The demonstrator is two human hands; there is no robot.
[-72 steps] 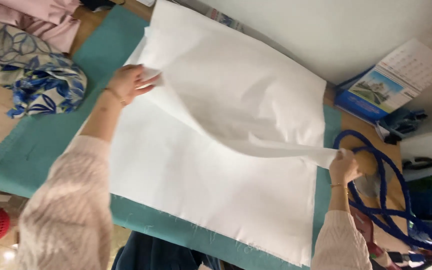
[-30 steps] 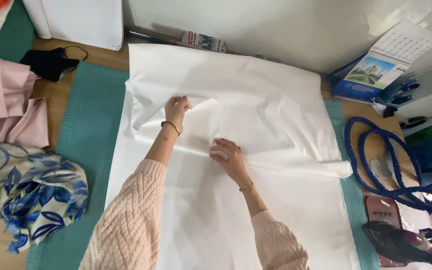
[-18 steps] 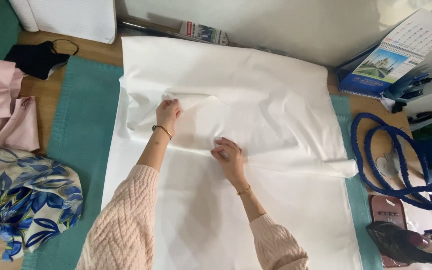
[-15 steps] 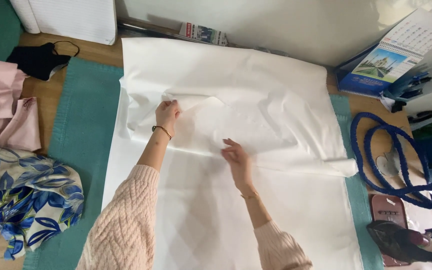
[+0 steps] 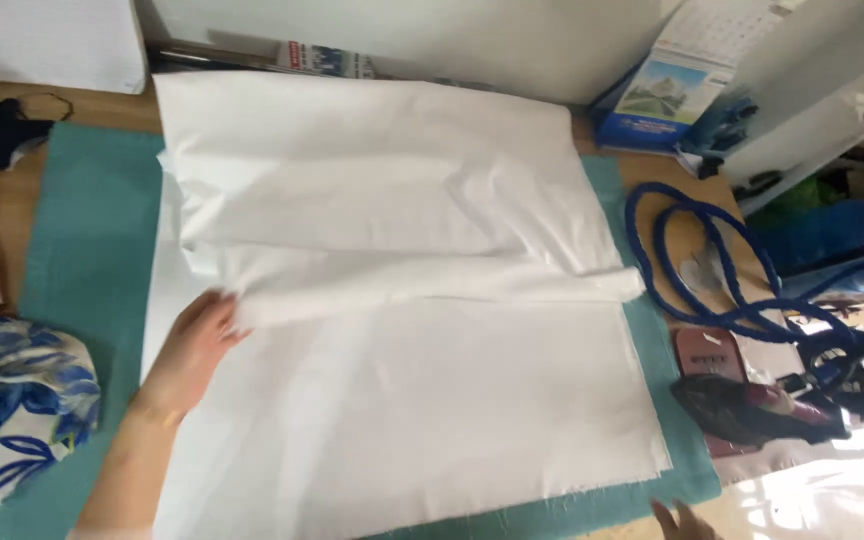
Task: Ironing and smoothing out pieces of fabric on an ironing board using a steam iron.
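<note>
Cloth: we find the white fabric (image 5: 392, 300) spread over the teal mat (image 5: 82, 250), filling the middle of the frame, a rolled fold crossing its centre.
Left hand (image 5: 192, 350): flat on the fold's left end, fingers together, gripping nothing.
Right hand (image 5: 680, 522): only fingertips show at the lower edge; we cannot tell their state.
Handling: we judge it light, limp and crease-prone; best held at edges or corners.
Surroundings: blue cord (image 5: 712, 270) on the right.

You've got bright, even light on the white cloth (image 5: 402, 300), its soft shadows sitting under the folds; harsh glare burns out the lower right corner, and your left hand (image 5: 192, 350) looks slightly motion-blurred, edges soft
</note>
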